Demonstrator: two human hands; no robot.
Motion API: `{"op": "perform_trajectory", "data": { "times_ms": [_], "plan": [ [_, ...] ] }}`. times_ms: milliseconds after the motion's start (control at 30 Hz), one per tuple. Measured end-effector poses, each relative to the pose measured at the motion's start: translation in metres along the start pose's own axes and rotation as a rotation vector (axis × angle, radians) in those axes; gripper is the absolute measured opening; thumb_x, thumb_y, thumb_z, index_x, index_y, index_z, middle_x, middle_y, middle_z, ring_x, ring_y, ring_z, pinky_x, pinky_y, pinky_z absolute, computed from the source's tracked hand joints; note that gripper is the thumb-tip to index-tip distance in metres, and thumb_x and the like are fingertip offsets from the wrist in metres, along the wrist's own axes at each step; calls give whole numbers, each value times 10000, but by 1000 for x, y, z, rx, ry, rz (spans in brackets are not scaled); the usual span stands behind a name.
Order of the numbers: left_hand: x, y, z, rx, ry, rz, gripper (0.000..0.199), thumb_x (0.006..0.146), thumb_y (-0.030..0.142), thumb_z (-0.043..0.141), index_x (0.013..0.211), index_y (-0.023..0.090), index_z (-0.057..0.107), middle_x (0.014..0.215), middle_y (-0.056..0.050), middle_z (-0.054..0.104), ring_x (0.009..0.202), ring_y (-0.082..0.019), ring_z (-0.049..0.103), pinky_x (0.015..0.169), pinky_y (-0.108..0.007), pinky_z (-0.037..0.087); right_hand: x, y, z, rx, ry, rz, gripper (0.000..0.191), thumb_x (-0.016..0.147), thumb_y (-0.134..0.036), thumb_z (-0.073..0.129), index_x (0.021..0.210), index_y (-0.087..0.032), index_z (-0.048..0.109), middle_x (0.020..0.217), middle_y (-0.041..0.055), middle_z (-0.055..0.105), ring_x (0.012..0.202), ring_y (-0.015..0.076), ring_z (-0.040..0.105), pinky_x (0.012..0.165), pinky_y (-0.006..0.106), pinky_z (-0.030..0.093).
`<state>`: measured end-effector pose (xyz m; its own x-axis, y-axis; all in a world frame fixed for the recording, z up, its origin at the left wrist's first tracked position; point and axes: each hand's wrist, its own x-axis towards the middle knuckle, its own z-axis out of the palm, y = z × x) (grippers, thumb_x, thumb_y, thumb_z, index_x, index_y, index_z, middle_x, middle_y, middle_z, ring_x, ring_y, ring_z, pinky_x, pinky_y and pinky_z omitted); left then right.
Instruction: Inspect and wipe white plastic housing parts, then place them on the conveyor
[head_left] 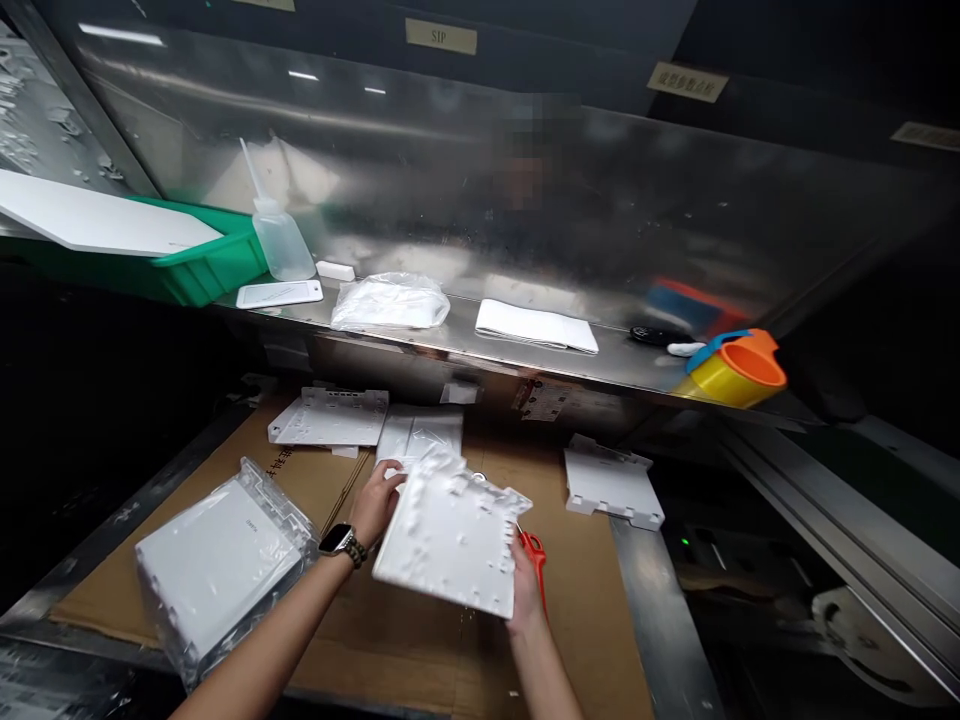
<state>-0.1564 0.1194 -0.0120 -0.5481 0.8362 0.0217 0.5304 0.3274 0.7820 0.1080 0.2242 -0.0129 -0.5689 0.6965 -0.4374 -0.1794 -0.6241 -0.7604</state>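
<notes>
Above the cardboard, a white plastic panel (457, 530) with bumps and notched edges is tilted between my hands. My left hand (377, 508), with a watch on its wrist, pinches the panel's upper left edge. Wrapped round the right edge is my right hand (526, 585), its fingers partly hidden behind the panel. Red-handled scissors (534, 555) show just beside my right hand; their blades are mostly hidden, and I cannot tell whether they touch it. Behind the panel lies a clear plastic bag with white contents (424, 432).
Bagged white panels (225, 560) lie at left; more white panels (330, 417) lie at the back left and right. The metal shelf (465, 345) ahead carries a squeeze bottle (281, 240), a folded white cloth (536, 325), a yellow-orange cup (739, 372) and a green bin (202, 265).
</notes>
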Motion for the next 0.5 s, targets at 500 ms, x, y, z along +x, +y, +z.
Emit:
{"op": "perform_trajectory", "data": {
  "times_ms": [500],
  "plan": [
    [21, 46, 24, -275, 121, 138, 326, 1000, 398, 619, 1225, 167, 666, 1214, -106, 717, 968, -225, 719, 839, -430, 617, -77, 45, -14, -771, 381, -643, 658, 957, -721, 438, 1287, -203, 672, 1191, 191, 748, 1186, 372, 681, 1040, 515, 515]
  ]
}}
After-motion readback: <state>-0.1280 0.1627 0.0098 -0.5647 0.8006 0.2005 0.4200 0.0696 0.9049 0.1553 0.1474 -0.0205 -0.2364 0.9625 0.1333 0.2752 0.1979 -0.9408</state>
